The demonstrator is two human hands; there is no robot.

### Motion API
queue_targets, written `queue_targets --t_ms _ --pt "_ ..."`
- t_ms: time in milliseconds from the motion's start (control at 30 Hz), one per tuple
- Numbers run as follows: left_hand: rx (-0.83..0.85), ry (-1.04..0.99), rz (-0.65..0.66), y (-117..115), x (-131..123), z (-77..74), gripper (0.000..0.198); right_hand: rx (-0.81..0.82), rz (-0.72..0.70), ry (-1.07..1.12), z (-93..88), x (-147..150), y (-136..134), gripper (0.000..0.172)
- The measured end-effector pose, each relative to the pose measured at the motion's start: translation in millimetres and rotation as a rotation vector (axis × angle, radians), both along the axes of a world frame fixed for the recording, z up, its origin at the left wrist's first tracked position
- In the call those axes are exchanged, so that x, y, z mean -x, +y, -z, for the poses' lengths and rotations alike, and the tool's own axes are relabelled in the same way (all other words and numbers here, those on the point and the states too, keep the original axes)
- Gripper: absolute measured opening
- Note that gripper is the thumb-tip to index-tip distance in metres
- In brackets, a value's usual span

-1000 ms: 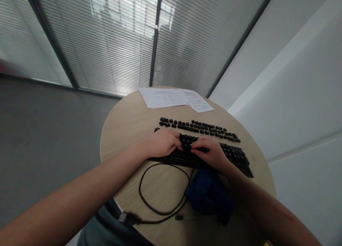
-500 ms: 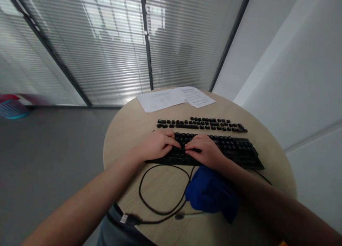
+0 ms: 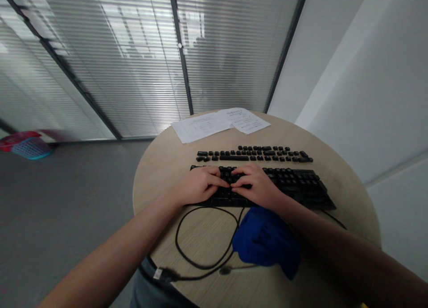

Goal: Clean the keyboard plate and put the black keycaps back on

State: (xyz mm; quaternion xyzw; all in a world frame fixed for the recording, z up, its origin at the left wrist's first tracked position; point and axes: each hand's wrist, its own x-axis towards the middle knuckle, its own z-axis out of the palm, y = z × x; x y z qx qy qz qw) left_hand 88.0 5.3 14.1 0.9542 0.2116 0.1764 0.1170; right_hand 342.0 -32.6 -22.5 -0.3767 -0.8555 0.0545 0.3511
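Observation:
A black keyboard [image 3: 297, 188] lies across the round table, with bare patches where keycaps are off. Over its left half is my left hand [image 3: 199, 184], index finger stretched out to touch the key area and thumb apart below it. Facing it, my right hand [image 3: 256, 184] rests on the keyboard with its index finger raised apart. Its other fingertips and thumb come close together beside the left index tip. Anything pinched there is too small to make out. Beyond the keyboard lie loose black keycaps [image 3: 234, 158] in rows.
A blue cloth [image 3: 265, 239] lies under my right forearm. A black cable [image 3: 176, 236] loops on the table [image 3: 160, 165] in front of the keyboard. Printed papers [image 3: 203, 126] lie at the far edge. A red and blue basket [image 3: 31, 147] stands on the floor at left.
My right index finger has lifted away from the other fingers. My left index finger reaches slightly further right. The view has shifted a little.

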Motion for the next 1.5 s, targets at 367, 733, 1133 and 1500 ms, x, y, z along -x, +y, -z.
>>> queue_targets --t_ms 367,733,1133,1500 --pt "0.078 -0.111 -0.073 0.9 -2.9 -0.6 0.036 0.031 -0.007 -0.019 -0.7 0.4 -6.3 0.004" --pt "0.066 -0.417 -0.395 10.2 7.2 -3.4 0.028 0.005 -0.014 -0.074 -3.5 2.4 -6.6 0.007" --pt "0.067 -0.454 -0.428 13.9 13.6 -2.5 0.025 -0.047 0.007 -0.138 -5.3 4.7 -9.5 0.011" --pt "0.1 -0.407 -0.315 9.7 10.5 -4.5 0.024 -0.043 0.051 -0.087 -3.7 4.5 -8.9 0.014"
